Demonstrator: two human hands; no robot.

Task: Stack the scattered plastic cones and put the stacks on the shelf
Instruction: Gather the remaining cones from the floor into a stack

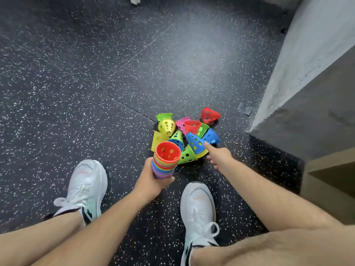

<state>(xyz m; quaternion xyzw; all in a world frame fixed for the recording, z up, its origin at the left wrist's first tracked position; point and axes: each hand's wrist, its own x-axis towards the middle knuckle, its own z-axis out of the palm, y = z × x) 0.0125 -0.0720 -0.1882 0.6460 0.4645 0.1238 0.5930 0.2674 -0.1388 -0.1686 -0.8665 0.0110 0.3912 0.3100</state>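
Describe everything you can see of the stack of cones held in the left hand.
The stack is many nested plastic cones, their rims showing as thin coloured bands. The innermost is red, with holes in its wall. The wide open end tilts up toward the camera. The left hand grips its lower part, holding it off the floor beside the loose cones.

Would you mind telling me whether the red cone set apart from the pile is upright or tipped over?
Tipped over: the red cone lies on its side on the floor, its holed wall facing up.
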